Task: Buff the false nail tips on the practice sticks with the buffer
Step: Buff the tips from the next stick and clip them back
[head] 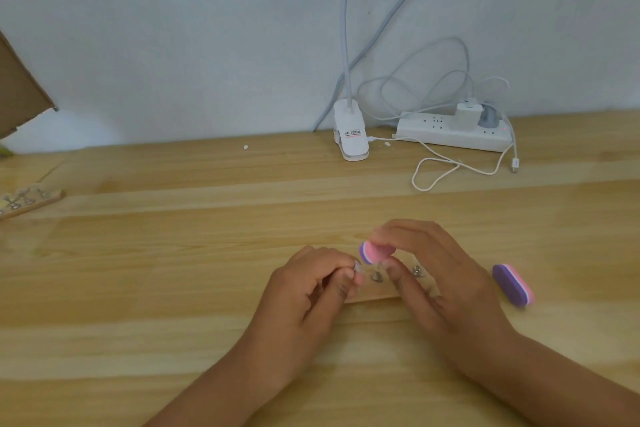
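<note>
A pale wooden table (173,288) fills the lower part of the view, set against a plain white wall (173,28). A piece of brown cardboard (17,87) leans in from the left edge. At the back of the table, near the wall, a white power strip (433,135) lies with a white charger (467,116) plugged into it. Just to its left stands the white clip base of a lamp (349,135). A thin white cable (450,166) loops loose on the wood in front of the strip.

The person's left hand (301,295) and right hand (446,281) meet near the middle of the table over a short wooden practice stick (374,293) that lies flat and bears small metal holders (417,270). A second such stick (31,199) lies well apart at the far left edge.

The right hand's fingertips and thumb are curled around a pink-and-purple buffer (372,252), gripping it just above the stick. The left hand's fingers are curled, with thumb and forefinger pinched together on what seems to be a clear false nail tip (357,266), just below the buffer's purple end; the blur hides whether the two touch. A spare buffer (514,285) lies on the table just right of the right hand.
</note>
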A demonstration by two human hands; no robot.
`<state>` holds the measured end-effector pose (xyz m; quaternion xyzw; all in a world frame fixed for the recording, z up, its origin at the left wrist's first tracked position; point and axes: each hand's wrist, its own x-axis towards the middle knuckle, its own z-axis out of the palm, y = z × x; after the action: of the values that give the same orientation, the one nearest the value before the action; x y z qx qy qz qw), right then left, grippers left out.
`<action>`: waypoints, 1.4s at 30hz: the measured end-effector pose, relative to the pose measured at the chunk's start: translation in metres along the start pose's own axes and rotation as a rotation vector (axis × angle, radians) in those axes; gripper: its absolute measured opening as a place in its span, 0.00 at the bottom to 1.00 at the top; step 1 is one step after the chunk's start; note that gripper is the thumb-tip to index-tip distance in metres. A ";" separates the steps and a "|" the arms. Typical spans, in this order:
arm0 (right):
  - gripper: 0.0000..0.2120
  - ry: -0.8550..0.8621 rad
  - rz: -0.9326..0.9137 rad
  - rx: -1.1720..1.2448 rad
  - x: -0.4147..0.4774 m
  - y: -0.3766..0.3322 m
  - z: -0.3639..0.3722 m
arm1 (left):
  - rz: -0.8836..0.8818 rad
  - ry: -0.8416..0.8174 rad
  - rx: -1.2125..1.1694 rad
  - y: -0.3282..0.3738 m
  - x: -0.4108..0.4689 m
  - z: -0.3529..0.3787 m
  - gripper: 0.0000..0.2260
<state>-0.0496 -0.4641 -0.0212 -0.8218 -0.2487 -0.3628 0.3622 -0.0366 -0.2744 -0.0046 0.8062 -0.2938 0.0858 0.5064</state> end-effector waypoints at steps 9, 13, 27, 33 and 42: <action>0.11 -0.061 -0.130 0.031 -0.003 -0.002 0.003 | -0.028 0.038 -0.016 0.003 0.002 -0.003 0.09; 0.12 -0.043 -0.062 -0.020 -0.002 0.001 0.002 | -0.037 0.066 -0.033 0.003 0.001 -0.002 0.06; 0.10 -0.064 -0.154 0.001 -0.002 -0.005 0.004 | -0.065 0.108 -0.092 0.004 0.002 -0.003 0.05; 0.11 -0.078 -0.130 0.029 -0.003 -0.002 0.003 | -0.065 0.101 -0.093 0.002 0.001 -0.003 0.04; 0.11 -0.118 -0.176 0.048 -0.004 -0.001 0.002 | -0.091 0.094 -0.170 0.001 0.001 -0.002 0.07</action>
<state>-0.0520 -0.4621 -0.0253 -0.8078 -0.3495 -0.3382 0.3331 -0.0355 -0.2731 -0.0024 0.7679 -0.2390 0.0750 0.5895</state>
